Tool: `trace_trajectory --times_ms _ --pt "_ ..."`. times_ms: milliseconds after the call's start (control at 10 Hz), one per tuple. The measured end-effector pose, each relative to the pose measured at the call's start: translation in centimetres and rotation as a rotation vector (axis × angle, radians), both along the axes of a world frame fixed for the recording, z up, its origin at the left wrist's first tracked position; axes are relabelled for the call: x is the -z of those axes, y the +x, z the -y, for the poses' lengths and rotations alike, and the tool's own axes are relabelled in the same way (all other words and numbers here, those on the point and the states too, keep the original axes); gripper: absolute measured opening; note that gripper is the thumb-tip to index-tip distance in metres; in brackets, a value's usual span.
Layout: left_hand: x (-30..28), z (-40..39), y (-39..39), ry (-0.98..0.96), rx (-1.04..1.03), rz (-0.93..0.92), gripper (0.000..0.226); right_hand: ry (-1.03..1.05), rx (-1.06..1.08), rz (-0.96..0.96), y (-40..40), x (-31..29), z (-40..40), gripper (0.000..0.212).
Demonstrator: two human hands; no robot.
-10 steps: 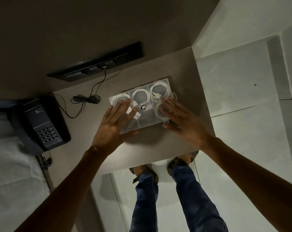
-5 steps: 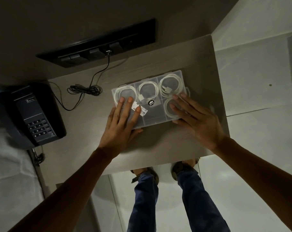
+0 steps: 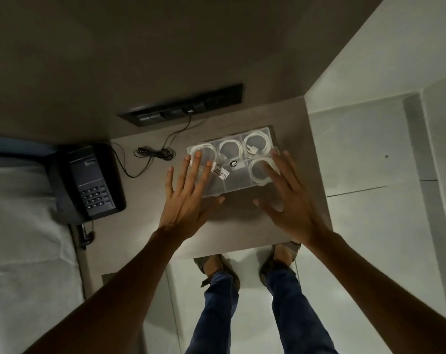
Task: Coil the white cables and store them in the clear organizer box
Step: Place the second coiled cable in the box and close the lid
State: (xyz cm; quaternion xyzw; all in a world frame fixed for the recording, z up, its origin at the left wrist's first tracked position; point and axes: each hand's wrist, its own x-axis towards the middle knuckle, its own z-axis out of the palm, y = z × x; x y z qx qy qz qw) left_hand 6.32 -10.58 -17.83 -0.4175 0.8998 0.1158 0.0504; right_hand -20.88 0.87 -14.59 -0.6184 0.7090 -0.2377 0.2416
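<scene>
A: What has changed since half a second ago?

B: Both hands have drawn back toward the person and spread; earlier they lay flat on the lid. The left hand (image 3: 188, 200) now has only its fingertips over the 9 o'clock end of the clear organizer box (image 3: 233, 162), thumb near the box's near edge. The right hand (image 3: 290, 203) hangs over the 3 o'clock end, palm down.

A: Are the fingers gripping anything?

B: No. On both hands the fingers (image 3: 197, 164) are splayed and released, grasping nothing. Whether they still touch the lid I cannot tell.

A: And the box?

B: It lies on the counter (image 3: 242, 226), lid shut, toward 12 o'clock from the hands. White cables (image 3: 256, 146) sit coiled in its compartments: three along the far row, one in the near 3 o'clock cell. A barcode label (image 3: 220, 172) and a round black sticker (image 3: 234, 164) are on the lid.

A: Anything beside it?

B: A telephone (image 3: 91, 182) at 9 o'clock, and a black cord (image 3: 154, 153) bundled at 10 o'clock.
</scene>
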Motion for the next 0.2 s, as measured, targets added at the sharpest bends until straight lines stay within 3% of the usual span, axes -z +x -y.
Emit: trace_trajectory --times_ms 200 --pt "-13.9 1.0 -2.8 0.006 -0.216 -0.153 0.097 -0.048 0.063 0.079 -1.1 -17.5 0.4 0.089"
